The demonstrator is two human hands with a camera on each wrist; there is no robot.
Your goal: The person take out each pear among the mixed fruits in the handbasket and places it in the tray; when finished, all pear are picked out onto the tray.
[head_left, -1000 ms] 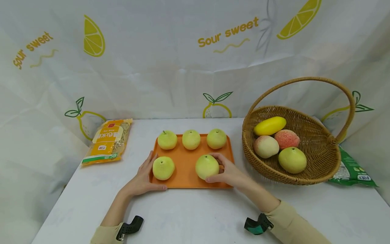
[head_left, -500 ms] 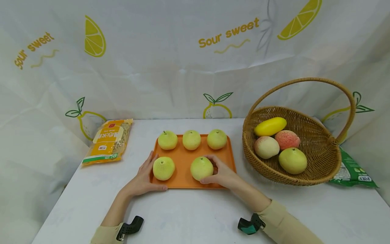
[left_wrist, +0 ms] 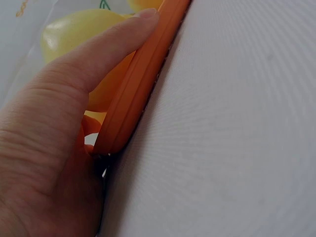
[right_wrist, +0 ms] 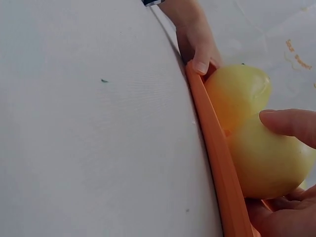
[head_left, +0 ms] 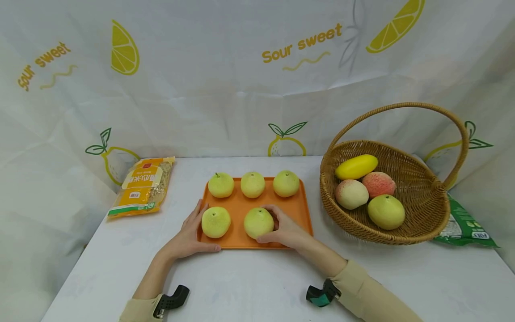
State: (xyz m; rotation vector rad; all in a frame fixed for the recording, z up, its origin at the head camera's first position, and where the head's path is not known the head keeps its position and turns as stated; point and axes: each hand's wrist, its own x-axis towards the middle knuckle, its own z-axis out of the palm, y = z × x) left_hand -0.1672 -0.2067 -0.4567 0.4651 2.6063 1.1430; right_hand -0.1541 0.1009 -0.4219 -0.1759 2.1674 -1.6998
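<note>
An orange tray (head_left: 237, 243) lies on the white table with several round yellow-green fruits, which look like pears. Three pears, one of them the back middle pear (head_left: 252, 184), stand along its far side. My right hand (head_left: 283, 227) holds the front right pear (head_left: 256, 223) between thumb and fingers, low over the tray. In the right wrist view this pear sits right beside the front left pear (right_wrist: 237, 94). My left hand (head_left: 188, 237) rests at the tray's front left corner, fingers straight along the left edge and thumb stretched on the front rim.
To the right stands a wicker basket (head_left: 426, 205) with a tall handle, holding a yellow oval fruit (head_left: 356, 167), two peaches (head_left: 379, 184) and a green-yellow fruit (head_left: 386, 212). Behind it lies a green packet (head_left: 466, 226). An orange-yellow food packet (head_left: 141, 188) lies at left.
My right hand has carried its pear leftward over the tray, closer to the front left pear. The left hand has stayed in place at the corner.
</note>
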